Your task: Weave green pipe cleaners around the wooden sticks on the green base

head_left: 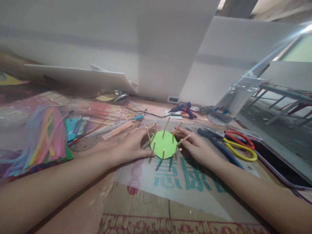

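Note:
A bright green octagonal piece (163, 144) lies flat in the middle, with several short wooden sticks (166, 124) standing up around its edge, some leaning outward. My left hand (133, 143) grips its left side, thumb near the front edge and fingers behind. On the opposite side, my right hand (193, 144) is closed at the right edge, fingers by the sticks there. Part of its fingers is hidden behind the sticks. Underneath is a translucent sheet (143, 175) with green lettering.
Behind the piece sits a blue glue gun (182, 109) with a small light on. To the right are scissors (240, 143) with red and yellow handles, a phone (280, 162) and a clear plastic cup (226, 104). Colourful pipe cleaners (46, 136) and peach glue sticks (118, 130) lie left.

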`<state>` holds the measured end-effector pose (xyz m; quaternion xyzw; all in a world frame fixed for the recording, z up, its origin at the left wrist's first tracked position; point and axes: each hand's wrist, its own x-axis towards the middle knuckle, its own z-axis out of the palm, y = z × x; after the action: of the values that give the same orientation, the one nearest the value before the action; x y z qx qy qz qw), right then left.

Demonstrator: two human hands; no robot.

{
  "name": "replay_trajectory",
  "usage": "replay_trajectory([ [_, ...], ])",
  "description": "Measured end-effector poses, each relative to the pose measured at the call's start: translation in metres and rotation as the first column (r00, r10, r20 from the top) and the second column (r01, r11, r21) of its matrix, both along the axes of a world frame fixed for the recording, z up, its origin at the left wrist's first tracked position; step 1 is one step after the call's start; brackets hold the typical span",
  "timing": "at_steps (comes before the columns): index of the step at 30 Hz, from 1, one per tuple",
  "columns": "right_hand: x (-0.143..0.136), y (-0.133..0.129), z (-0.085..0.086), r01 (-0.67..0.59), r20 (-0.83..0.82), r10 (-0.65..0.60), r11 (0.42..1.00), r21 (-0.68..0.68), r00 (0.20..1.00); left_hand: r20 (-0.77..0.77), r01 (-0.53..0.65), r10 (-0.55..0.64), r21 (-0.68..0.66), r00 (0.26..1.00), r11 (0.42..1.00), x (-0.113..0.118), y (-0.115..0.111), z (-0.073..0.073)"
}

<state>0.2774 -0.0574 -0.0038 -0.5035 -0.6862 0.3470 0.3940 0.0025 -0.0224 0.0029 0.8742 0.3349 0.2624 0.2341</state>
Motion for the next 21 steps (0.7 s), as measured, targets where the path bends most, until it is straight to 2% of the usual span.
replay_trajectory([
  [9,-0.006,-0.005,0.01,-0.017,-0.168,0.001,0.995,-0.096,0.986,-0.047,-0.061,0.074,0.245,0.996,0.968,-0.002,-0.006,-0.005],
  [15,-0.007,-0.004,0.007,-0.043,-0.215,0.015,0.991,-0.128,0.977,-0.044,-0.039,0.049,0.202,0.998,0.979,-0.001,-0.006,-0.004],
  [21,-0.008,-0.004,0.014,-0.038,-0.077,0.032,0.996,-0.082,0.997,-0.047,-0.043,0.052,0.191,0.998,0.981,-0.003,-0.005,-0.004],
])
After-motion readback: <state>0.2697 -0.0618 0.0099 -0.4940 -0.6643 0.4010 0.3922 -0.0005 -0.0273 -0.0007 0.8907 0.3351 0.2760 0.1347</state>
